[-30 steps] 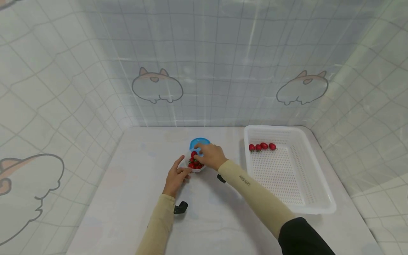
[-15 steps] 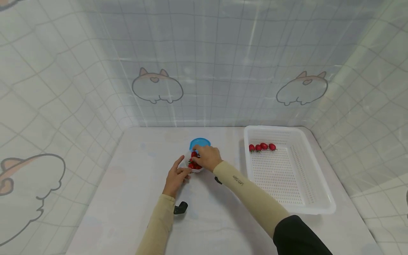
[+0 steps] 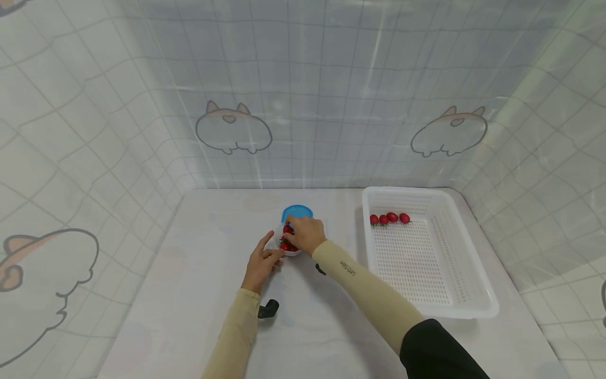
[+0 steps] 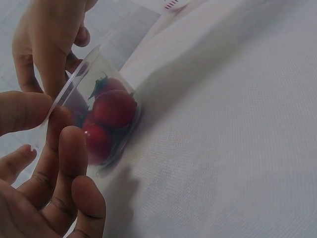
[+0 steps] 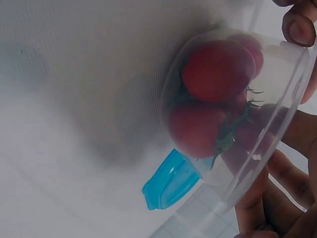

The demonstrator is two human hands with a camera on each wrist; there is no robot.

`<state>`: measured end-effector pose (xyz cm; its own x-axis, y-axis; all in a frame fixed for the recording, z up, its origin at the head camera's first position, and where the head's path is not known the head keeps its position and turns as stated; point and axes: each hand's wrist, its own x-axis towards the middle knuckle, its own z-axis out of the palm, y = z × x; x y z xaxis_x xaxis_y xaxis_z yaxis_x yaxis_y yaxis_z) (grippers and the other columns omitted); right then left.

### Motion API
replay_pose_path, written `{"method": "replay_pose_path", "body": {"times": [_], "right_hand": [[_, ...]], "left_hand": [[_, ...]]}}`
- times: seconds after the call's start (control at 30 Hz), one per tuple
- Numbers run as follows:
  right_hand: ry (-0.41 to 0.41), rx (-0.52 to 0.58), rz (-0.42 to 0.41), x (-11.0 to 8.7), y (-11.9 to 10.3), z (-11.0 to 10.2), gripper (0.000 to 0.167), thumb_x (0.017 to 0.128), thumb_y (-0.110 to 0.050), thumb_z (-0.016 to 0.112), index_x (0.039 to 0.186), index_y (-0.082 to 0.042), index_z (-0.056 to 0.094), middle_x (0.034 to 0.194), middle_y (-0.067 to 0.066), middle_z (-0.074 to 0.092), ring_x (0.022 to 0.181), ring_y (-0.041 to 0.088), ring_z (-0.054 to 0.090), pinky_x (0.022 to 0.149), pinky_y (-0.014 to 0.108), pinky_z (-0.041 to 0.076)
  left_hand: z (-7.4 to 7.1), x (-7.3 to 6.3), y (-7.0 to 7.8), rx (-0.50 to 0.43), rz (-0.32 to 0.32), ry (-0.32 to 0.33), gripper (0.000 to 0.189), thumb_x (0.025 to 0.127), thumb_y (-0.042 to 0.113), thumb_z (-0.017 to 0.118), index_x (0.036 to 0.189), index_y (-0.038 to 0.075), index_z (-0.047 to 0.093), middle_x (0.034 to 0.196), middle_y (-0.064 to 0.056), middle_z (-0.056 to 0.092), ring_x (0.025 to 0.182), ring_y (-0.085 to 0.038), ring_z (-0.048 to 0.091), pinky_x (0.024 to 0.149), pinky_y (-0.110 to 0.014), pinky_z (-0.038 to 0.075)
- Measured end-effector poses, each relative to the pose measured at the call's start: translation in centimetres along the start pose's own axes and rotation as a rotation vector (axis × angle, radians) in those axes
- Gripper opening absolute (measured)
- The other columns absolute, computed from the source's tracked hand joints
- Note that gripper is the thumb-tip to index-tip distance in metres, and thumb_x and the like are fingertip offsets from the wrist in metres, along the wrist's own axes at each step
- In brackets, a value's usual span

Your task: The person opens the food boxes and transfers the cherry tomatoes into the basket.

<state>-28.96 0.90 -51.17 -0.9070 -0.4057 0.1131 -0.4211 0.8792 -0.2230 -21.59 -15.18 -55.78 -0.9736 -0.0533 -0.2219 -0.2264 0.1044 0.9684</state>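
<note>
A small clear plastic container stands on the table with several cherry tomatoes inside, red with green stems. My left hand pinches its rim at the near left, thumb on one side and fingers on the other. From the right, my right hand reaches down into the container, thumb and fingers curled round a cherry tomato near the top. The fingertips partly hide behind the container wall in the right wrist view. Just behind lies a blue lid, partly overlapped by the right hand.
On the right of the table stands a large white perforated basket. Several cherry tomatoes lie in a row at its back left corner. Tile-patterned sheeting encloses the table at the back and sides.
My right hand has shifted slightly left over the container, its forearm following. The left hand, the container, the lid and the tomatoes in the basket have stayed in place.
</note>
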Motion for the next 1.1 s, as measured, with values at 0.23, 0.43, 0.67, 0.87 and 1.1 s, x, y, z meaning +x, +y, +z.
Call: {"method": "replay_pose_path", "body": {"times": [0.23, 0.43, 0.67, 0.87, 1.1], "right_hand": [[0.019, -0.006, -0.005, 0.0, 0.0, 0.0, 0.034, 0.094, -0.042, 0.072, 0.120, -0.021, 0.067, 0.080, -0.004, 0.071, 0.057, 0.009, 0.058, 0.056, 0.033, 0.052], [0.034, 0.004, -0.013, -0.1, 0.1, -0.1, 0.032, 0.093, -0.041, 0.073, 0.118, -0.021, 0.067, 0.076, -0.005, 0.068, 0.054, 0.009, 0.056, 0.053, 0.031, 0.051], [0.055, 0.011, -0.024, -0.3, 0.2, -0.7, 0.031, 0.094, -0.040, 0.072, 0.118, -0.021, 0.069, 0.078, -0.005, 0.071, 0.054, 0.010, 0.058, 0.051, 0.030, 0.051], [0.084, 0.044, -0.035, -0.5, 0.4, -1.8, 0.027, 0.095, -0.039, 0.071, 0.115, -0.021, 0.070, 0.084, -0.005, 0.074, 0.058, 0.011, 0.063, 0.051, 0.029, 0.051], [0.097, 0.113, -0.039, -0.7, 1.0, -3.2, 0.025, 0.095, -0.038, 0.070, 0.114, -0.022, 0.070, 0.094, -0.003, 0.077, 0.052, 0.010, 0.060, 0.044, 0.023, 0.044]], "left_hand": [[0.0, 0.0, 0.0, 0.002, 0.002, -0.003, 0.066, 0.097, 0.021, 0.070, 0.156, 0.027, 0.040, 0.096, -0.009, 0.074, 0.083, -0.031, 0.068, 0.072, -0.033, 0.048], [0.0, 0.1, 0.0, 0.013, 0.014, -0.003, 0.066, 0.098, 0.021, 0.069, 0.156, 0.026, 0.040, 0.097, -0.010, 0.074, 0.084, -0.032, 0.068, 0.071, -0.033, 0.048], [0.1, -0.1, 0.1, 0.014, 0.018, 0.005, 0.065, 0.097, 0.020, 0.069, 0.156, 0.026, 0.041, 0.098, -0.013, 0.074, 0.083, -0.031, 0.068, 0.071, -0.033, 0.048], [0.0, -0.1, 0.1, 0.012, 0.027, -0.004, 0.067, 0.097, 0.020, 0.069, 0.157, 0.025, 0.039, 0.099, -0.012, 0.074, 0.084, -0.032, 0.068, 0.071, -0.034, 0.049], [0.0, -0.1, 0.0, 0.003, 0.029, -0.009, 0.066, 0.098, 0.020, 0.068, 0.157, 0.026, 0.039, 0.099, -0.010, 0.073, 0.085, -0.032, 0.067, 0.073, -0.036, 0.050]]}}
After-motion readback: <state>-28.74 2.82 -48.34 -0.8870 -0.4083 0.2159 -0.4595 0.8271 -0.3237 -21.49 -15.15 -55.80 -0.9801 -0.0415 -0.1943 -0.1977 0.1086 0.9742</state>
